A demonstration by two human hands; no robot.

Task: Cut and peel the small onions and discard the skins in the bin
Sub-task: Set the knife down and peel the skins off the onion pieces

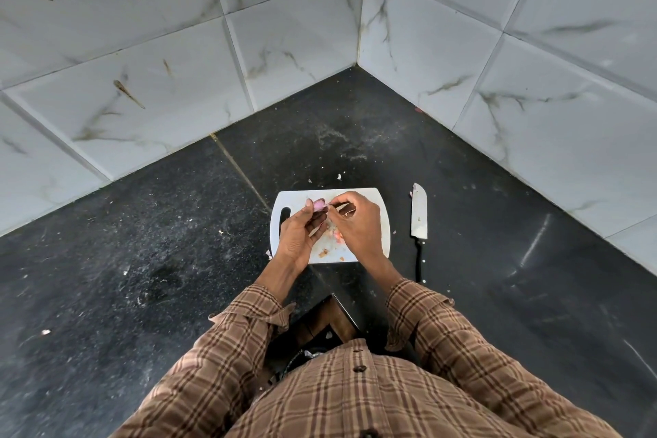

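Above the white cutting board (380,224), my left hand (300,235) holds a small pink onion (319,204) at its fingertips. My right hand (355,224) pinches a thin strip of skin at the onion's right side. Bits of onion skin (336,236) lie on the board under my hands. A knife (419,215) with a black handle lies on the counter just right of the board, blade pointing away from me. No bin is clearly visible; a dark opening (320,327) shows below the counter corner.
The black stone counter (142,242) runs into a corner of white marble-look wall tiles (359,62). Small skin scraps (338,176) are scattered beyond the board and on the left part of the counter.
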